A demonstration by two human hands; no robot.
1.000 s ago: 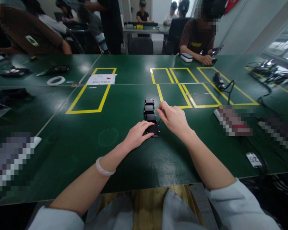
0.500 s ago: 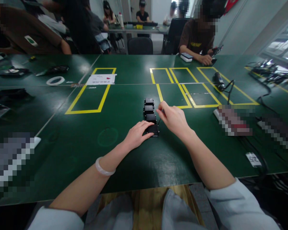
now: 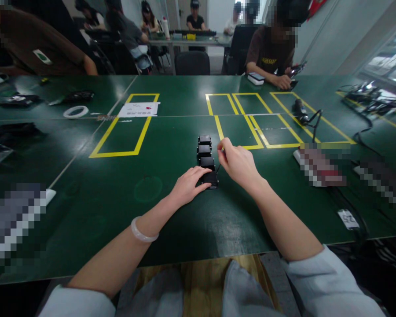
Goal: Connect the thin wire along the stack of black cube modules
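Observation:
Several black blocks (image 3: 205, 150) stand in a row on the green table in front of me, with small shiny screw heads along their sides. My left hand (image 3: 188, 186) grips the nearest block (image 3: 210, 178) between thumb and fingers, steadying it against the table. Just to the right of the row, my right hand (image 3: 238, 159) pinches a thin dark rod-like tool (image 3: 218, 167). Its lower end points down at the right side of the nearest block; whether the tip touches a screw is too small to tell. The tool's upper part is hidden by my fingers.
Yellow tape frames (image 3: 138, 152) mark the table. A paper sheet (image 3: 139, 109) and a white tape roll (image 3: 75, 112) lie at the left. To the right are a black cylindrical device (image 3: 301, 112) and cables (image 3: 366, 97). A person (image 3: 272, 53) sits opposite.
My right hand's fingertips have shifted slightly around the tool, while my left hand and the blocks stay in place. At the back left, a dark-clothed person has moved left, uncovering others behind.

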